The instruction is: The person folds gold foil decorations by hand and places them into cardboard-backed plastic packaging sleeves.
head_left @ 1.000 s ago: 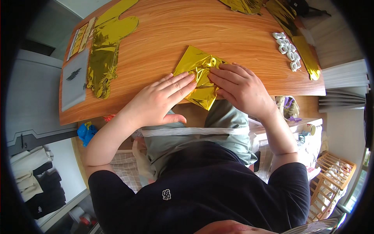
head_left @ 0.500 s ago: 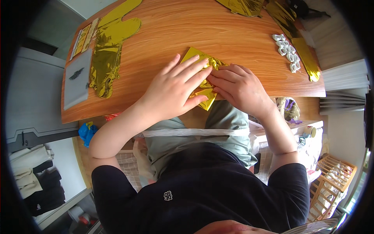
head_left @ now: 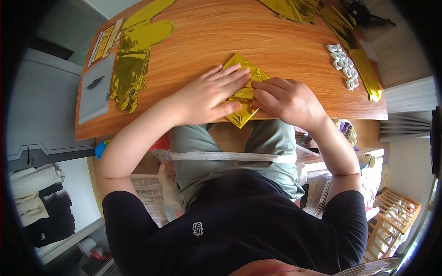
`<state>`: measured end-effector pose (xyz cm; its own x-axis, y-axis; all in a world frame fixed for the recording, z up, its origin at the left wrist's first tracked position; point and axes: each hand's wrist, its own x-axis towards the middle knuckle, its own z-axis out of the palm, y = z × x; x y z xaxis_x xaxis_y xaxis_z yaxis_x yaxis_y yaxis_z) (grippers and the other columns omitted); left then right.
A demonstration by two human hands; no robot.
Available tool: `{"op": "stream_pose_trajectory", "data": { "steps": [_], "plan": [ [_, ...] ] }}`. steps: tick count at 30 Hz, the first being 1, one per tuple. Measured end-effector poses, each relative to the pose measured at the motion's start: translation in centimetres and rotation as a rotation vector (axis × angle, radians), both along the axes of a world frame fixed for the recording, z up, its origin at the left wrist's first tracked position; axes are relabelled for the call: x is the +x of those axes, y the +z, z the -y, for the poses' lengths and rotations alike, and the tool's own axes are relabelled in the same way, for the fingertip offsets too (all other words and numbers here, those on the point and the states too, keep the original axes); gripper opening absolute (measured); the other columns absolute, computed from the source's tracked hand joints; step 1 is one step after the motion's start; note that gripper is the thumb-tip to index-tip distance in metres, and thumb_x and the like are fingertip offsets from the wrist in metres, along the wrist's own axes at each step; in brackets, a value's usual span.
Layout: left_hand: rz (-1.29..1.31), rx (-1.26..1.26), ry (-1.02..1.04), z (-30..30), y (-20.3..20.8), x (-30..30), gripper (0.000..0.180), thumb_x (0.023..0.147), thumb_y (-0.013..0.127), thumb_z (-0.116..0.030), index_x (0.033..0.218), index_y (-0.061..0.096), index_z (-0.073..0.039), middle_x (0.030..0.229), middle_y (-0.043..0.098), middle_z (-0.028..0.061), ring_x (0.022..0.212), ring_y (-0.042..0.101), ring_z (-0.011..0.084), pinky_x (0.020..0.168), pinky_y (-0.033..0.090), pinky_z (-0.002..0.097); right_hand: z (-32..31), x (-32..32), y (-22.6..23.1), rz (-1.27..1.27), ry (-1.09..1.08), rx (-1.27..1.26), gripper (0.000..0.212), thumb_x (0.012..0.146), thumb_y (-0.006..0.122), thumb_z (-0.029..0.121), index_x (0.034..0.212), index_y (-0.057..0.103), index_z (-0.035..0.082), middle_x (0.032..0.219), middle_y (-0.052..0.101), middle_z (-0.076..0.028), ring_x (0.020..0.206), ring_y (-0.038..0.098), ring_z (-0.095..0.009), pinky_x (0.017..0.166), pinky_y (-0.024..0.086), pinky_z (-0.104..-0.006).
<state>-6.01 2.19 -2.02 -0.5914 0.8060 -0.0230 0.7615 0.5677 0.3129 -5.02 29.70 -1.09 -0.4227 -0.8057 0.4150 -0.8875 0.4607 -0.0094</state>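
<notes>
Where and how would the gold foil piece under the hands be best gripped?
Probably at the near corner of the gold foil piece, pinched above and below from the person's side: that pointed tip seems to overhang the table, while the left hand and right hand cover its sides.

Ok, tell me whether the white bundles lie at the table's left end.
No, the white bundles lie near the right end of the table, beside gold foil.

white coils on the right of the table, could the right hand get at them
Likely yes: nothing stands on the wooden table between the right hand and the white coils, though that hand is touching the gold foil.
</notes>
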Motion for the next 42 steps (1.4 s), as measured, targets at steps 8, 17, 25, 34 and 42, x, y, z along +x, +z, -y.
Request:
{"op": "stream_pose_trajectory", "data": {
  "steps": [8,17,25,34,42],
  "plan": [
    [0.419,0.417,-0.049,1.3,1.0,-2.8,0.071,0.111,0.020,-0.056,0.161,0.034,-0.009,0.168,0.032,0.0093,0.158,0.023,0.0251,0.129,0.011,0.0457,0.8,-0.2,-0.7,-0.121,0.009,0.023,0.022,0.085,0.079,0.017,0.099,0.066,0.005,0.094,0.072,-0.005,0.078,0.070,-0.020,0.059,0.057,-0.0326],
    [-0.048,0.217,0.088,-0.9,0.4,-1.3,0.073,0.094,0.073,-0.027,0.158,0.041,-0.010,0.164,0.039,0.0142,0.153,0.033,0.0299,0.126,0.027,0.0448,1.4,0.2,-0.4,-0.110,-0.045,-0.098,0.015,0.090,0.076,0.015,0.097,0.065,0.008,0.074,0.064,-0.004,0.064,0.066,-0.023,0.054,0.053,-0.0346],
    [-0.035,0.261,0.131,-1.3,-1.6,-1.2,0.061,0.103,0.060,-0.024,0.158,0.039,-0.006,0.164,0.037,0.0166,0.155,0.029,0.0336,0.126,0.027,0.0431,1.4,0.6,-0.6,0.442,-0.365,-0.535,0.022,0.096,0.070,0.011,0.115,0.065,0.001,0.098,0.071,-0.014,0.085,0.073,-0.028,0.067,0.058,-0.0326],
    [0.215,0.458,0.164,-0.8,-1.0,-1.4,0.058,0.107,0.043,-0.022,0.158,0.034,0.002,0.164,0.036,0.0218,0.156,0.026,0.0327,0.127,0.023,0.0399,2.9,0.9,-0.4,0.607,-0.598,-0.577,0.039,0.086,0.076,0.006,0.123,0.067,-0.001,0.097,0.071,-0.014,0.087,0.070,-0.025,0.080,0.056,-0.0342],
    [0.469,0.707,0.188,-0.8,-1.3,-1.4,0.056,0.106,0.040,-0.014,0.159,0.031,0.003,0.151,0.052,0.0214,0.138,0.052,0.0290,0.116,0.036,0.0351,3.3,0.2,-1.3,0.595,-0.640,-0.559,0.033,0.085,0.071,0.003,0.119,0.073,0.002,0.091,0.068,-0.012,0.081,0.067,-0.024,0.076,0.054,-0.0348]
  ]
}}
